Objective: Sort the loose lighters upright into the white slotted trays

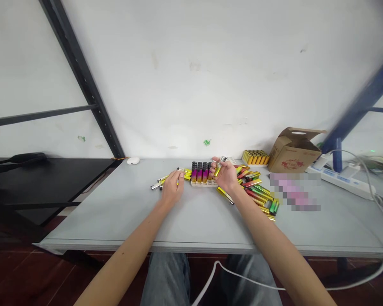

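Observation:
My right hand (227,175) is turned palm up beside the rack, its fingers closed around a yellow lighter (218,170) with a silver top. Just left of it, purple-and-orange lighters (199,173) with black tops stand upright in rows in a pale rack (198,184). My left hand (173,185) lies palm down at a small group of loose yellow lighters (155,185), fingers stretched forward; its fingertips partly cover them. A loose gold lighter (225,196) lies below my right wrist.
To the right is a heap of red, green and yellow lighters (257,191). Behind it stand a block of yellow lighters (255,157) and an open cardboard box (295,151). A power strip (344,180) and a blurred pink item (293,191) lie farther right; a white case (133,160) sits back left.

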